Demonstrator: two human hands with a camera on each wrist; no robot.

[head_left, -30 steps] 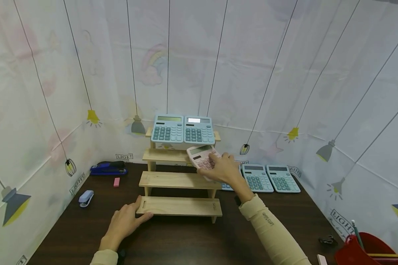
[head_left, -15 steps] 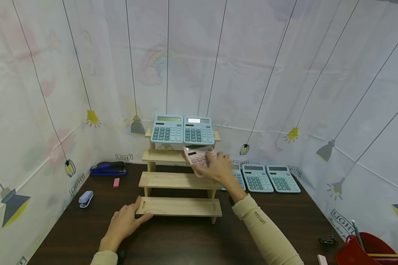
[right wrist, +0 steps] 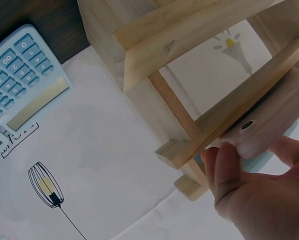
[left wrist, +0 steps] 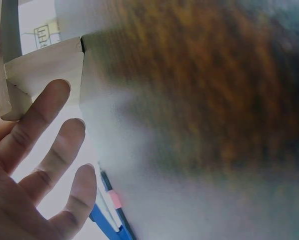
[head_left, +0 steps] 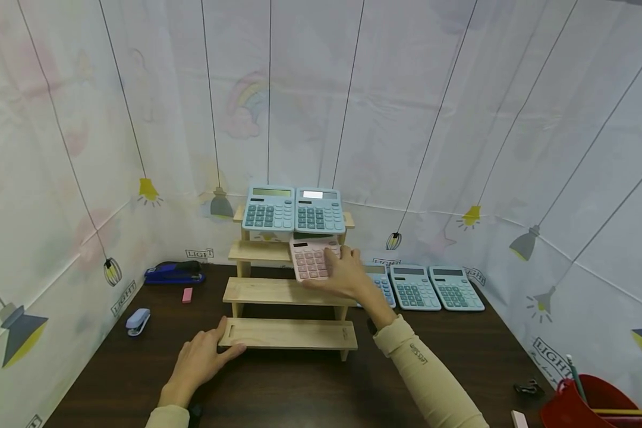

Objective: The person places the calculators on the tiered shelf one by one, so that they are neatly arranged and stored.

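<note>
In the head view the right arm reaches forward past the right edge of a wooden stand, and the right hand pinches a pink calculator by its right side and lower right corner. The calculator is just left of the fingers, over the right half of the second step from the top, its lower edge jutting past the front edge. Two blue calculators stand side by side above it on the top step. The left hand touches the front left corner of the lowest step, thumb along the front edge. The left wrist view alone shows three fingers spread under that step's end, with a blue stapler and a pink eraser beyond. The right wrist view shows what the head view hides: the pink calculator's outer side, bearing a small dark oval, with fingertips against it; whether it rests fully on the step cannot be told.
</note>
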